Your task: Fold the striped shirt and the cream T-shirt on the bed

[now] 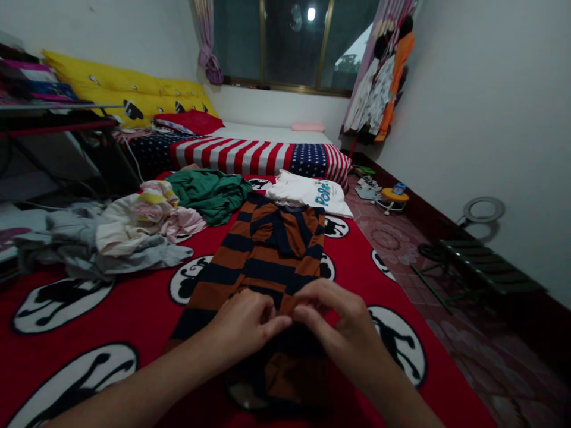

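- L hand (243, 326) closed, pinching near edge of striped shirt (263, 261)
- R hand (339, 324) also closed on it, just beside L
- shirt lies flat on red bedspread (147, 315), long axis running away from me, collar far end
- both hands at near end, I can't tell which is nearer

matt knit cloth of the striped shirt (263, 267), matt red cloth bedspread (143, 315), glossy tile floor (499, 380)

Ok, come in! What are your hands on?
Left hand, right hand: both pinching fabric. Rust-and-navy striped shirt flat on the red bedspread, near end bunched. Green garment, white printed T-shirt beyond its collar.
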Available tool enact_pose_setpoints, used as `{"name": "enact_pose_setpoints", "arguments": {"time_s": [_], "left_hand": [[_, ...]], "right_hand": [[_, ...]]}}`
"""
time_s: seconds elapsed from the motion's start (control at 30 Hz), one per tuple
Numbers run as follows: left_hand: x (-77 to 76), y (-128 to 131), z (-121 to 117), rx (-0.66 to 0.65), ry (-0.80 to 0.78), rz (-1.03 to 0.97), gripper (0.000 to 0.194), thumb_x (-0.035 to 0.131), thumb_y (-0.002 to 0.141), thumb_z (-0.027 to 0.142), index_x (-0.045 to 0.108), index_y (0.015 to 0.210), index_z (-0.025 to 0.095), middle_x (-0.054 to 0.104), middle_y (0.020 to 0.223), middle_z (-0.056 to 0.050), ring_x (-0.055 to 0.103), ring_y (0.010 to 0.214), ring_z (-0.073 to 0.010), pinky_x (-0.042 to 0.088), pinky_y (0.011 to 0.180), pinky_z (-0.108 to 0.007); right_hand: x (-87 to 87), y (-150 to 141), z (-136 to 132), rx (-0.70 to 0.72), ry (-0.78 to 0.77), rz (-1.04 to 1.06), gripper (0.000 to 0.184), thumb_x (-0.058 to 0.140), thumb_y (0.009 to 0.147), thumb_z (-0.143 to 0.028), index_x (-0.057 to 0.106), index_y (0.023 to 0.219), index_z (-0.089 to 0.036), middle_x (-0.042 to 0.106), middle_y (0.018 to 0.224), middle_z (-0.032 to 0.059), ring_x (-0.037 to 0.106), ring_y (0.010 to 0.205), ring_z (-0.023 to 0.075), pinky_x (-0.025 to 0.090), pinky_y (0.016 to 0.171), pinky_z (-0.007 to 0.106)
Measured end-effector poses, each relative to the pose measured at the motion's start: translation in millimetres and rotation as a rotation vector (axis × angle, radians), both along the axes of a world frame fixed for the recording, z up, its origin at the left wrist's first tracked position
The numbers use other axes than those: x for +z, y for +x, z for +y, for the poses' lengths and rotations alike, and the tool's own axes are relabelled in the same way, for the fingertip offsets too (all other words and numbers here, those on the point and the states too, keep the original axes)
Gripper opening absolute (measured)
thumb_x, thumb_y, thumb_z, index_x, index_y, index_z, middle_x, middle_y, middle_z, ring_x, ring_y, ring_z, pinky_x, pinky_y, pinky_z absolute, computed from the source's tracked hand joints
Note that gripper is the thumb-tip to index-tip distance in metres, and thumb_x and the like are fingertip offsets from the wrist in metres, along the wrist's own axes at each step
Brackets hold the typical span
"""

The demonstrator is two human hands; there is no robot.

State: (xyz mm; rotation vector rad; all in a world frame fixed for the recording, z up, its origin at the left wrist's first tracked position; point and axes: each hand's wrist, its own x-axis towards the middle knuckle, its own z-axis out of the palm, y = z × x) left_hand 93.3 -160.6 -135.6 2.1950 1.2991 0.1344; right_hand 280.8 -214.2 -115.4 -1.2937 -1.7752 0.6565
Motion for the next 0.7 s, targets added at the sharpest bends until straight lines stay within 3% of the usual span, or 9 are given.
{"name": "enact_pose_setpoints", "arguments": {"time_s": [0.07,0.2,0.3,0.4,0.53,0.63,0.7], "left_hand": [[0.1,-1,-6,-0.017,-0.008,0.059,0.038,0.055,0.08,0.055,0.064,0.067,0.021,0.068,0.067,-0.003,0.062,0.063,-0.0187,0.027,0.051,-0.026],[-3.0,2,-12,-0.01,0.006,0.067,0.033,0.058,0.079,0.051,0.065,0.066,0.022,0.068,0.067,-0.003,0.062,0.063,-0.0192,0.025,0.051,-0.026],[-9.0,3,-15,0.001,0.0,0.009,0.028,0.06,0.077,0.048,0.065,0.067,0.023,0.068,0.067,-0.002,0.061,0.062,-0.0185,0.025,0.051,-0.026],[-16.2,4,-16,0.046,-0.013,-0.034,0.022,0.064,0.074,0.044,0.065,0.068,0.024,0.067,0.066,0.0,0.06,0.061,-0.0179,0.025,0.051,-0.025],[-18.0,1,-15,0.045,-0.066,-0.167,0.02,0.064,0.074,0.04,0.063,0.068,0.022,0.063,0.065,0.002,0.057,0.061,-0.0151,0.028,0.053,-0.024],[-12.1,-2,-14,0.061,-0.14,-0.252,0.021,0.062,0.074,0.037,0.056,0.065,0.019,0.056,0.06,0.003,0.052,0.058,-0.0127,0.029,0.052,-0.023],[-8.0,-5,-13,0.076,-0.176,-0.281,0.021,0.061,0.073,0.034,0.051,0.063,0.019,0.05,0.058,0.005,0.047,0.055,-0.0115,0.028,0.05,-0.023]], "right_hand": [[0.4,7,36,-0.072,0.053,-0.082,0.009,0.061,0.085,-0.019,0.066,0.093,-0.02,0.065,0.085,0.0021,0.06,0.074,0.0136,0.045,0.067,0.024],[-17.7,7,102,-0.186,0.041,-0.38,0.024,0.065,0.081,-0.019,0.063,0.104,-0.018,0.066,0.094,0.006,0.063,0.082,0.0171,0.046,0.072,0.027],[-25.4,2,129,-0.24,-0.074,-0.739,0.029,0.066,0.081,-0.03,0.062,0.106,-0.016,0.066,0.101,0.0127,0.064,0.091,0.025,0.047,0.073,0.032],[-18.4,-2,145,-0.236,-0.174,-0.928,0.019,0.059,0.084,-0.03,0.066,0.095,-0.015,0.068,0.102,0.0161,0.065,0.096,0.0281,0.047,0.074,0.033],[8.3,-6,171,-0.274,-0.144,-0.778,0.02,0.053,0.084,-0.031,0.065,0.08,-0.016,0.07,0.085,0.0116,0.066,0.085,0.0249,0.046,0.068,0.03],[24.9,-11,193,-0.268,-0.111,-0.437,0.023,0.051,0.084,-0.03,0.058,0.067,-0.016,0.062,0.06,0.0042,0.065,0.069,0.019,0.045,0.063,0.026],[27.3,-17,204,-0.224,-0.103,-0.156,0.023,0.051,0.085,-0.03,0.054,0.067,-0.016,0.058,0.056,0.0006,0.063,0.06,0.0152,0.044,0.058,0.023]]}}
